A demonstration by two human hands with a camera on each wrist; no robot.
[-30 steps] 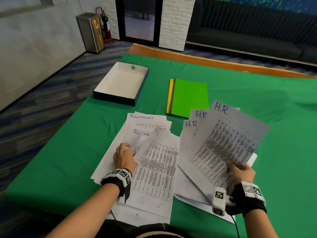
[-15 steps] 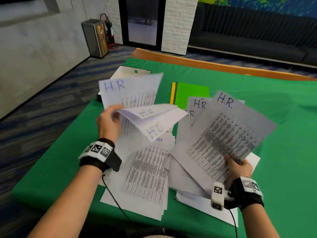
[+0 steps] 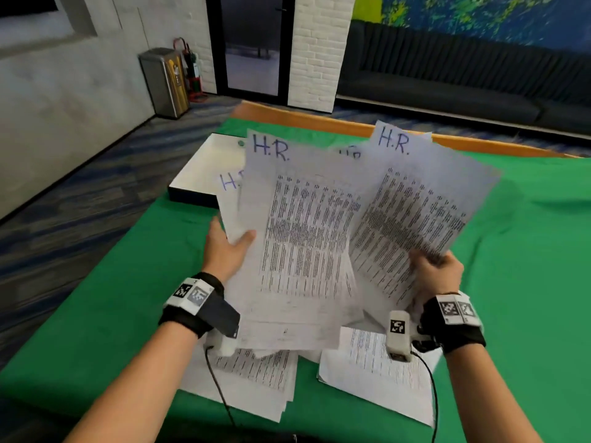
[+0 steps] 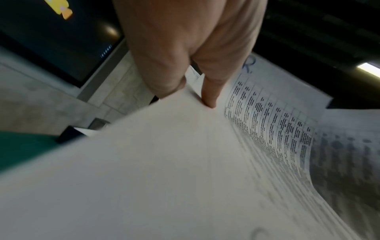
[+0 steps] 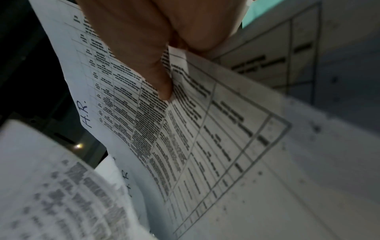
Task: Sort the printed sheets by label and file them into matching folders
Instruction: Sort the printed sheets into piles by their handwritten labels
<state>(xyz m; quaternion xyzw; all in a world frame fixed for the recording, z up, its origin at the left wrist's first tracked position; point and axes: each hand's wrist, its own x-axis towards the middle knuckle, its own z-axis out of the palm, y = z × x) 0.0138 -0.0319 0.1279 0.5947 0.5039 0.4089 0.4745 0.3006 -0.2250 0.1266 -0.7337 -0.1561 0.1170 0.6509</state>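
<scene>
H.R. sheets (image 3: 307, 238) are pinched by the left hand (image 3: 224, 251). More are gripped by the right hand (image 3: 438, 273). Both fans are held above the table (image 3: 527, 251).

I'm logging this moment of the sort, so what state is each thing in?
Left hand: grips a raised H.R. bundle.
Right hand: pinches a raised H.R. fan.
Sheets on the table: lying flat, unsorted.
White box: open, no lid on.

White sheets (image 3: 307, 238) carry dense black printed tables and blue handwritten "H.R." labels. The desk (image 3: 527, 251) is covered in bright green. A shallow box (image 3: 204, 174) is dark outside, white inside.
</scene>
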